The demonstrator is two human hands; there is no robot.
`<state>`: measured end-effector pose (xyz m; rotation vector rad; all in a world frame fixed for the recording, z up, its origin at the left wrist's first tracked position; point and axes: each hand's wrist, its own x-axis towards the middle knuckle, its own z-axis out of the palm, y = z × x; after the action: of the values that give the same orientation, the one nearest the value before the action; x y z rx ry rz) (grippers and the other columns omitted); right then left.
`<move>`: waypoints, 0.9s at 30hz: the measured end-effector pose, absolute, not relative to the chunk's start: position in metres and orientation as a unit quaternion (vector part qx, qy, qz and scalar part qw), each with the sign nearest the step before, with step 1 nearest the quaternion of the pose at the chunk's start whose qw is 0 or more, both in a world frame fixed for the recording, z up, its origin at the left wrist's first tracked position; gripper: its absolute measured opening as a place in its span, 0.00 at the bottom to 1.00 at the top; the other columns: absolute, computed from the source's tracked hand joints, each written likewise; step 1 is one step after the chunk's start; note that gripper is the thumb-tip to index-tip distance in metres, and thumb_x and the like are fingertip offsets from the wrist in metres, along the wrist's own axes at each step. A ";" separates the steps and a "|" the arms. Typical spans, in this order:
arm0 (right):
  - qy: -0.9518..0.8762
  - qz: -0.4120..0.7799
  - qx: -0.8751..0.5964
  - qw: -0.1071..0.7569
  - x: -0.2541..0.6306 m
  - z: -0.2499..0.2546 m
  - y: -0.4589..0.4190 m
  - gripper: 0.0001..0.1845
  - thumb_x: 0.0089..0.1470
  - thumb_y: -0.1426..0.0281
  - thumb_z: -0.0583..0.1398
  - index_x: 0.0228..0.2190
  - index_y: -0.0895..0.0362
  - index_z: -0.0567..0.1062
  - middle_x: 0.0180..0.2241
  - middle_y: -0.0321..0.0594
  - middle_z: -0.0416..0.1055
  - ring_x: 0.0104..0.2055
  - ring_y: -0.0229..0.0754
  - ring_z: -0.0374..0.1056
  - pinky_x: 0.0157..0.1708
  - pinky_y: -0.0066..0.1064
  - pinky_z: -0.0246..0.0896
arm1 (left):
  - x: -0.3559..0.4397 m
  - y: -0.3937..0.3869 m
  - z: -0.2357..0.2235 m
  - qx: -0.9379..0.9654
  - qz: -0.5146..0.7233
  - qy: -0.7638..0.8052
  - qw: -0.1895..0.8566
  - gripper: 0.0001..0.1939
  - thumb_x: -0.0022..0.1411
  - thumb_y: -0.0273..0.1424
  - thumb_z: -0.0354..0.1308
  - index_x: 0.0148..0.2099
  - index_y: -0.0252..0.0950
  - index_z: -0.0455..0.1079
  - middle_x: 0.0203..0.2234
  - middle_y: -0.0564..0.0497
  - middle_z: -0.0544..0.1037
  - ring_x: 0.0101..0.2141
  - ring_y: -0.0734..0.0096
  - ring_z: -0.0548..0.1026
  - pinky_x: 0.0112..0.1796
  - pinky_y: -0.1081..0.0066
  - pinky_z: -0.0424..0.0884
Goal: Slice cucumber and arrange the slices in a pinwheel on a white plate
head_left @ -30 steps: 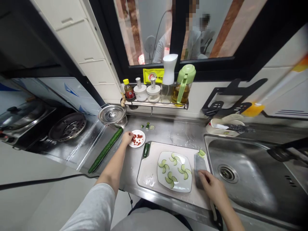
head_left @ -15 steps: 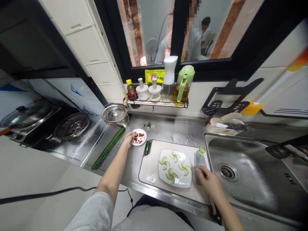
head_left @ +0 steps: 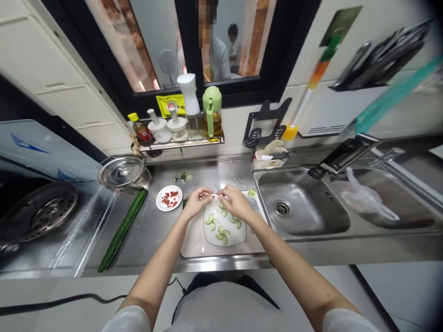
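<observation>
My left hand (head_left: 198,202) and my right hand (head_left: 236,202) meet above the far edge of a white plate (head_left: 238,238), fingertips pinched. A tiny red piece (head_left: 213,197) shows at the left fingertips; whatever lies between the right fingers is hidden. On the plate, thin cucumber slices (head_left: 223,235) form several pinwheels. The plate rests on a pale cutting board (head_left: 190,250). To the left, a white saucer (head_left: 159,204) holds chopped red pieces (head_left: 169,199). A knife blade (head_left: 254,202) lies partly hidden beyond my right wrist.
A whole cucumber (head_left: 122,230) lies left, near a lidded steel pot (head_left: 124,173). Cucumber scraps (head_left: 183,176) sit behind the board. Seasoning bottles (head_left: 187,103) stand on a wall rack. A sink (head_left: 304,203) with a faucet (head_left: 349,154) is to the right.
My left hand has left the saucer and moved right, over the plate. My right hand has moved from beside the knife to meet it. The view has swung right.
</observation>
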<state>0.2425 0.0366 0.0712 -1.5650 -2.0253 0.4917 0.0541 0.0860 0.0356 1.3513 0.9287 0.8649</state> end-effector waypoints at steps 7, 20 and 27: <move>-0.783 0.154 -0.575 0.177 0.247 0.067 0.038 0.09 0.59 0.68 0.55 0.38 0.54 0.75 0.40 0.42 0.66 0.42 0.43 0.58 0.37 0.31 0.54 | 0.068 0.087 0.026 0.623 0.329 0.375 0.602 0.17 0.51 0.35 0.65 0.43 0.34 0.70 0.27 0.53 0.75 0.29 0.76 0.71 0.34 0.74 0.64; -0.744 0.213 -0.630 0.062 0.258 0.017 0.043 0.12 0.60 0.70 0.51 0.37 0.57 0.75 0.40 0.44 0.71 0.43 0.44 0.59 0.40 0.31 0.52 | 0.075 0.091 -0.015 0.603 0.315 0.559 0.474 0.12 0.49 0.31 0.62 0.39 0.38 0.73 0.26 0.54 0.73 0.26 0.74 0.66 0.33 0.73 0.62; -0.740 0.206 -0.640 0.017 0.253 -0.013 0.042 0.14 0.61 0.69 0.50 0.37 0.58 0.74 0.39 0.46 0.72 0.42 0.45 0.60 0.39 0.32 0.50 | 0.086 0.082 -0.038 0.710 0.203 0.584 0.337 0.10 0.52 0.31 0.62 0.39 0.39 0.72 0.31 0.51 0.72 0.37 0.66 0.69 0.41 0.69 0.62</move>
<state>0.2526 0.0422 -0.0132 -1.9887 -2.3010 0.6398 0.0857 0.0822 -0.0379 1.8522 1.5215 0.5289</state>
